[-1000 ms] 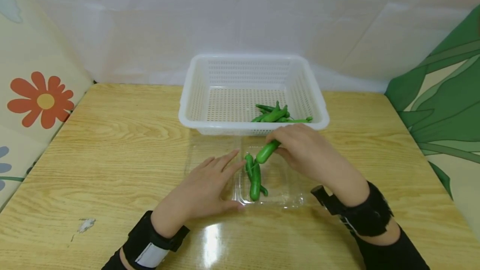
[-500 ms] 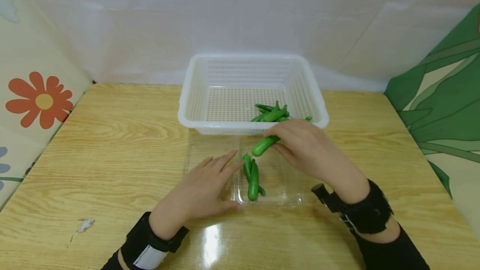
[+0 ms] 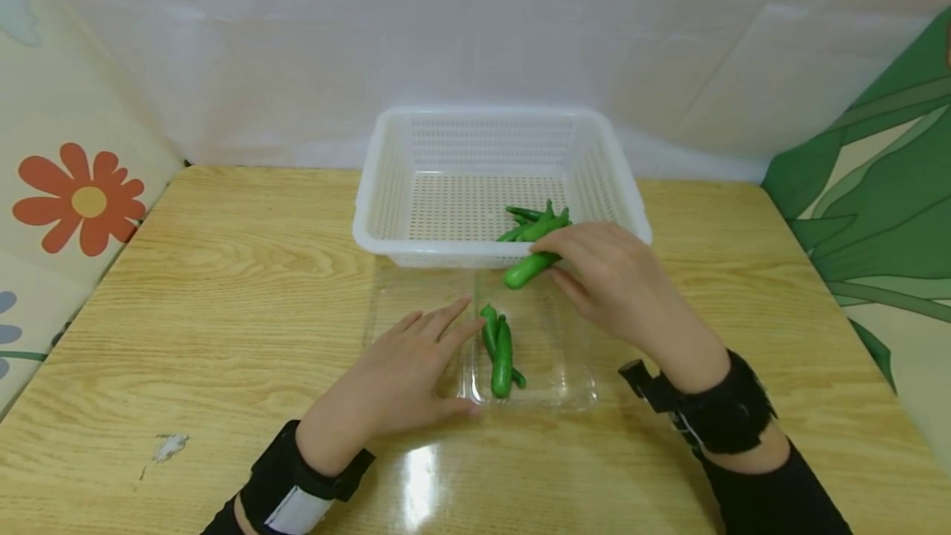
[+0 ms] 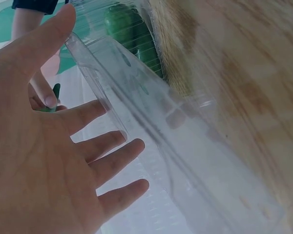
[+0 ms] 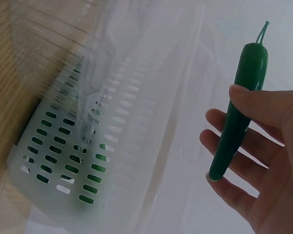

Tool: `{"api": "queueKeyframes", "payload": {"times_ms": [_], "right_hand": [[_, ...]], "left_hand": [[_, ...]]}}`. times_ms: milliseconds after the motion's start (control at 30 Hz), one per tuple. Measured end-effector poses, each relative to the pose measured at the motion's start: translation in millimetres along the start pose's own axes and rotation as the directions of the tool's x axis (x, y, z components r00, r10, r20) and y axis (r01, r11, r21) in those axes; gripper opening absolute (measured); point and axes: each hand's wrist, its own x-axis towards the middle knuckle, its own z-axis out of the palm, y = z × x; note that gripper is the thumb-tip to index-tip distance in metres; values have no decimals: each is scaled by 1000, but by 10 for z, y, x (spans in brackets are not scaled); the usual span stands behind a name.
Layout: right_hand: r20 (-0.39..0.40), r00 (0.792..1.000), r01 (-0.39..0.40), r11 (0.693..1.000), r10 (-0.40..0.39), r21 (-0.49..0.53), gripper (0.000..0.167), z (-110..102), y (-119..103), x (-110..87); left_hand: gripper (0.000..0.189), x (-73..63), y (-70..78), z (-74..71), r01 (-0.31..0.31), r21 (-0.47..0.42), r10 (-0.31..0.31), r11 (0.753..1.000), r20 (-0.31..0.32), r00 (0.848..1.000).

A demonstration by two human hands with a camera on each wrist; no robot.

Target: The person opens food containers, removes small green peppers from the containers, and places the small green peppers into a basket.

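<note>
My right hand (image 3: 605,287) pinches a green chili pepper (image 3: 526,271) between thumb and fingers, above the far side of a clear plastic clamshell box (image 3: 546,366). In the right wrist view this chili pepper (image 5: 241,97) has a small loop at its thick end. Two or more green chili peppers (image 3: 503,362) lie along the left side of the box's right half. My left hand (image 3: 404,374) is spread over the hinge side, its fingers extended. In the left wrist view, the thumb and index fingertips are right at the edge of the clear plastic (image 4: 112,92).
A white slotted plastic basket (image 3: 446,250) stands directly behind the box, with several green chili peppers (image 3: 546,225) in its front right corner. The wooden table (image 3: 245,271) meets a white cloth backdrop (image 3: 297,64). Patterned panels flank both sides.
My right hand has moved away from the body, toward the basket, with the chili pepper in it. The peppers in the box shifted slightly left. My left hand has stayed nearly still.
</note>
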Motion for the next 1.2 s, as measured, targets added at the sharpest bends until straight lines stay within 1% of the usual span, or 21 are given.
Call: {"api": "queueKeyframes", "payload": {"times_ms": [233,600,933,1200], "right_hand": [[-54,998,-32,999,29,-43,37,41,40,-3],[-76,992,-106,993,102,-53,35,98,61,-19],[-108,985,-137,989,131,-51,33,152,56,-16],[-107,982,-164,985,159,-47,33,157,82,-28]], "left_hand": [[96,9,4,1,2,4,-2,1000,9,1000],[95,12,4,8,16,-7,-16,1000,23,1000],[95,12,8,2,16,-10,-16,1000,24,1000],[95,8,7,-1,12,-15,-11,1000,26,1000]]}}
